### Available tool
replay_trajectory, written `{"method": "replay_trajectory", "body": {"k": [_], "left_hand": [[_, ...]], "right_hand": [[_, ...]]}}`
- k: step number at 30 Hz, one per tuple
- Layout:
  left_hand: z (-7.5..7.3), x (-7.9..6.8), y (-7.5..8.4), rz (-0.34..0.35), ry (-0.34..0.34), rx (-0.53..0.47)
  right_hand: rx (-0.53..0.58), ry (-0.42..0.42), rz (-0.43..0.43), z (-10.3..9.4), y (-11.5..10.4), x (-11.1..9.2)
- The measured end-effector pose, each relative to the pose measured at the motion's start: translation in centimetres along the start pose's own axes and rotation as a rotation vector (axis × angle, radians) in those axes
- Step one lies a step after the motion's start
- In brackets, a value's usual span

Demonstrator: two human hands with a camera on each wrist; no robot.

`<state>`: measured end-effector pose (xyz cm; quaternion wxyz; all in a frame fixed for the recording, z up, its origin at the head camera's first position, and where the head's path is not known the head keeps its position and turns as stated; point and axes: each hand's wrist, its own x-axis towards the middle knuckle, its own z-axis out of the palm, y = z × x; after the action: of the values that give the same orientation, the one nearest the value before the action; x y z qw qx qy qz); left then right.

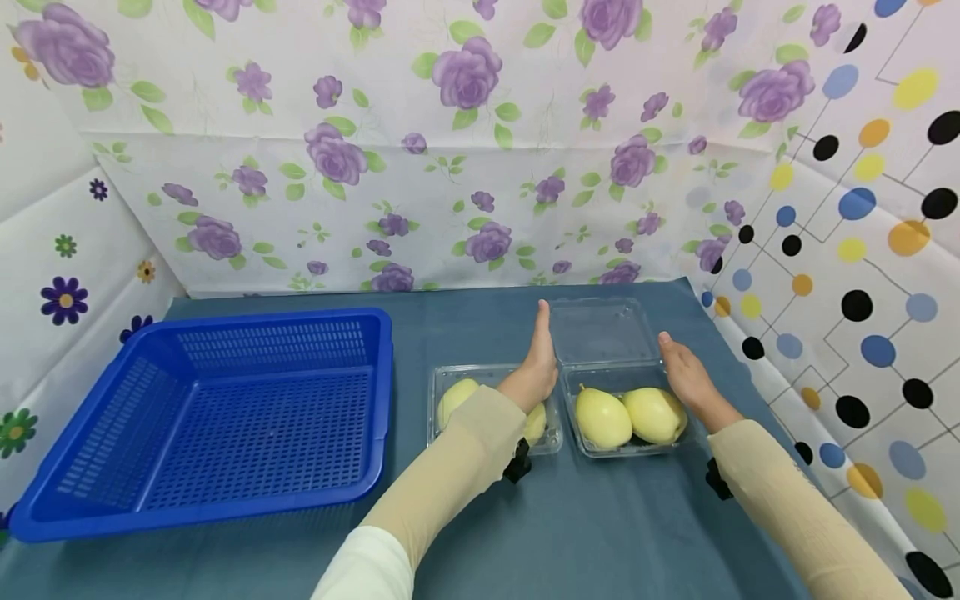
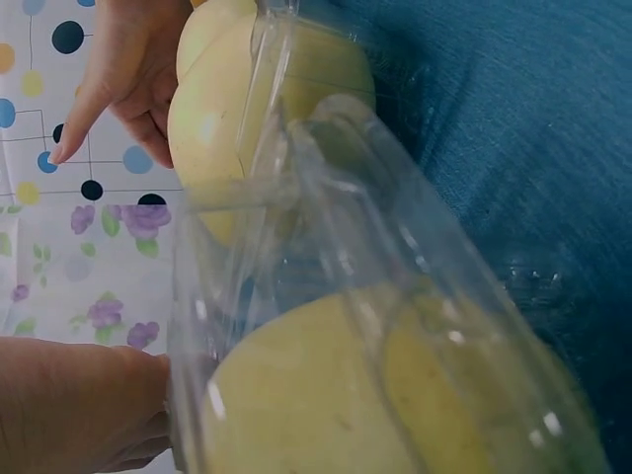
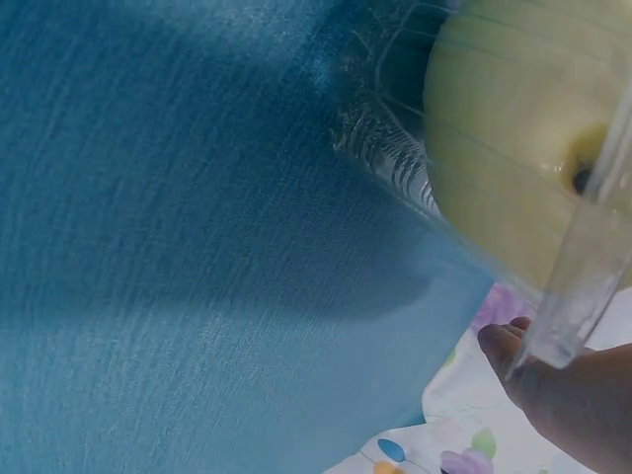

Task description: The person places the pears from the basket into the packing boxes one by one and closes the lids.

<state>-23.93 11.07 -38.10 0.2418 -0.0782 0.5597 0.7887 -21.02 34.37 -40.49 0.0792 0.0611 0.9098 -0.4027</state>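
Two pale yellow pears [image 1: 603,418] lie side by side in a clear plastic box [image 1: 592,452] whose hinged lid [image 1: 603,329] is folded back flat behind it. My left hand [image 1: 534,371] stands on edge at the box's left side, thumb raised and straight. At its right side my right hand [image 1: 686,379] rests along the rim with the thumb extended; in the left wrist view its fingers lie loosely beside the pears. Beneath my left forearm, a second clear box [image 1: 437,375] with yellow pears [image 1: 455,398] is partly hidden.
A large blue plastic basket [image 1: 378,392] with slotted walls stands on the left of the blue-grey cloth [image 1: 600,525]. Flowered sheeting [image 1: 420,208] closes off the back, and dotted sheeting [image 1: 847,350] the right side.
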Motion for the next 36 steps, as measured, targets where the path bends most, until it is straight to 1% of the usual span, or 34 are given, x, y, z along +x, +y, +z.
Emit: {"method": "replay_trajectory", "body": {"k": [4,7,11,14,18,24,26,30,33,36], "left_hand": [[0.02,0.01,0.15,0.023,-0.009,0.015],[0.01,-0.09,0.26,0.017,-0.004,0.010],[-0.04,-0.31,0.50,0.008,0.013,-0.034],[-0.10,-0.41,0.77,0.003,0.023,-0.067],[-0.17,-0.42,0.98,-0.010,0.037,-0.082],[-0.25,-0.48,0.90,-0.034,0.021,-0.095],[-0.25,-0.53,0.84,-0.039,0.010,-0.079],[-0.15,-0.69,0.81,-0.018,0.001,-0.034],[-0.02,-0.81,0.82,-0.003,0.002,-0.006],[0.08,-0.78,0.69,-0.004,0.001,0.007]], "right_hand": [[0.006,0.027,-0.015,-0.06,0.02,-0.12],[0.006,0.063,-0.040,-0.09,0.15,-0.23],[0.021,0.110,-0.079,-0.08,0.34,-0.27],[0.036,0.135,-0.091,-0.07,0.31,-0.22],[0.059,0.151,-0.063,-0.06,0.16,-0.26],[0.080,0.161,-0.008,-0.23,0.18,-0.59],[0.080,0.165,0.001,-0.26,0.20,-0.61],[0.087,0.186,0.010,-0.23,0.09,-0.50],[0.087,0.200,0.008,-0.22,0.04,-0.34],[0.082,0.202,-0.005,-0.24,0.12,-0.29]]}}
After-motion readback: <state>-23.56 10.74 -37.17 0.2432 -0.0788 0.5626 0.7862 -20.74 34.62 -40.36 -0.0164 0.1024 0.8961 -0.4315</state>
